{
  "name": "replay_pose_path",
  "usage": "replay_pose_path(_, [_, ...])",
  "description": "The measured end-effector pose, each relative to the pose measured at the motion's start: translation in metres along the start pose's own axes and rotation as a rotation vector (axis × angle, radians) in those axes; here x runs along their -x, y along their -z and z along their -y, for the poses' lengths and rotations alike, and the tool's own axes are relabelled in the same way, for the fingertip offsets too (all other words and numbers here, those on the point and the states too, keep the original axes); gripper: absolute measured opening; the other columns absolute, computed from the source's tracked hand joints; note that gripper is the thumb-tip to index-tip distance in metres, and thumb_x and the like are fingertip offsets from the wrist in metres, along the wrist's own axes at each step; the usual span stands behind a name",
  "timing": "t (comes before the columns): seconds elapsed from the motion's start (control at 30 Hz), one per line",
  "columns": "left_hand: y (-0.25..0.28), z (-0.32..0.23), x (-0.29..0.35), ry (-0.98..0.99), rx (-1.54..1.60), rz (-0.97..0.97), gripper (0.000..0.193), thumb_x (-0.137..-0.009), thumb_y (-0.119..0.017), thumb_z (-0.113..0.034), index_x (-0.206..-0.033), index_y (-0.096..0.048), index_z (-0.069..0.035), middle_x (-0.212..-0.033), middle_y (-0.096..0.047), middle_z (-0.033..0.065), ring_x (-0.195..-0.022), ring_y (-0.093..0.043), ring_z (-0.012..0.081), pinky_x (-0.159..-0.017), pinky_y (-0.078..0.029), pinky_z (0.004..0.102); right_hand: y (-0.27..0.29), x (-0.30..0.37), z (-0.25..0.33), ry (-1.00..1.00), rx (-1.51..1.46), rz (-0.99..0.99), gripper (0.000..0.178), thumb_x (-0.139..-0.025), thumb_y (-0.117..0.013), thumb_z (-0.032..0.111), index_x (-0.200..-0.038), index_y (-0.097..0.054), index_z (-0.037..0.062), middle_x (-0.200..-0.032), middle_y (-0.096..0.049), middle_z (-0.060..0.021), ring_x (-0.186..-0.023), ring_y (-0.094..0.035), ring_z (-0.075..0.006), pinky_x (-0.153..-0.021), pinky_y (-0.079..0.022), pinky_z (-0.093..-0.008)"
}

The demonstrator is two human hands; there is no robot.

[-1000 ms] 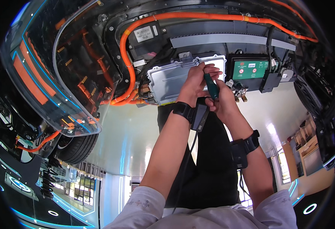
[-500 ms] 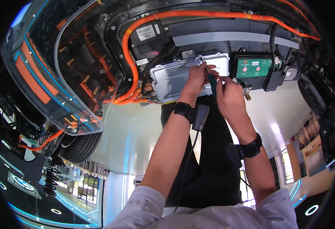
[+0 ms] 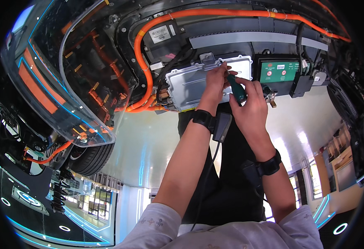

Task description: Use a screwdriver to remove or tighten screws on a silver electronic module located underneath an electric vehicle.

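Note:
My right hand (image 3: 252, 103) is closed around the dark green handle of a screwdriver (image 3: 236, 89). The handle slants up and left toward my left hand (image 3: 217, 79), whose fingers are pinched together at its front end. What the left fingers hold is hidden, and so is the screwdriver's tip. Both hands are over the right part of a silver metal housing (image 3: 186, 89) with a bolted rim. A small grey bracket (image 3: 207, 59) sits at the housing's upper edge, just above the left fingers.
A thick orange cable (image 3: 138, 50) curves around the housing's left side and along the top. To the right stands a black box with a green label (image 3: 279, 72). Farther left are a clear curved panel (image 3: 82, 139) and a tyre (image 3: 92, 159). A brass-coloured connector (image 3: 272, 102) hangs near my right hand.
My right hand has turned and shifted down, showing more of the screwdriver handle, which now tilts more. The left hand stays at the housing. The whole view has shifted slightly.

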State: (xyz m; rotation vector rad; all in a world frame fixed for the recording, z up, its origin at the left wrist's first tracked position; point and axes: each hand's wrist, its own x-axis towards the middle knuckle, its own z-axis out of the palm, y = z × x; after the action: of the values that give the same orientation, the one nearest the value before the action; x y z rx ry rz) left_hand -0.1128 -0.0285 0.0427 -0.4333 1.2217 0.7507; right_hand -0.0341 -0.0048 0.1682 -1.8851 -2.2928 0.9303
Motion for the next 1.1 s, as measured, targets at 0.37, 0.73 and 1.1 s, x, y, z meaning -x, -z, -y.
replay_pose_path(0.37, [0.001,0.001,-0.003,-0.003,0.066,0.117,0.034,-0.102,-0.036,-0.028,-0.109,-0.052,0.002,-0.092,-0.068,0.0167,-0.081,-0.069,0.0267,-0.07,-0.055,0.0342,-0.001,0.009,-0.007,-0.025,-0.124,0.029,0.031,-0.086,-0.064,0.017,-0.108,-0.053,-0.0027,-0.098,-0.06,-0.0206,-0.072,-0.063,-0.0368,-0.06,-0.051,-0.0419])
replay_pose_path(0.73, [-0.003,-0.002,-0.005,-0.057,-0.26,-0.094,0.03,-0.098,-0.047,-0.024,-0.099,-0.06,0.003,-0.078,-0.068,0.0149,-0.067,-0.067,0.022,-0.06,-0.054,0.032,-0.011,0.011,-0.013,0.03,-0.063,-0.054,0.034,-0.091,-0.059,0.02,-0.113,-0.053,-0.0052,-0.096,-0.062,-0.0222,-0.058,-0.061,-0.0269,-0.054,-0.051,-0.0346])
replay_pose_path(1.1, [-0.002,0.002,-0.007,-0.12,-0.215,-0.167,0.025,-0.092,-0.056,-0.019,-0.083,-0.064,0.003,-0.069,-0.068,0.0125,-0.058,-0.065,0.0165,-0.051,-0.052,0.0267,-0.008,0.02,-0.025,-0.158,0.013,0.022,0.034,-0.091,-0.061,0.023,-0.111,-0.055,-0.0042,-0.101,-0.063,-0.0157,-0.075,-0.064,-0.0199,-0.055,-0.051,-0.0286])
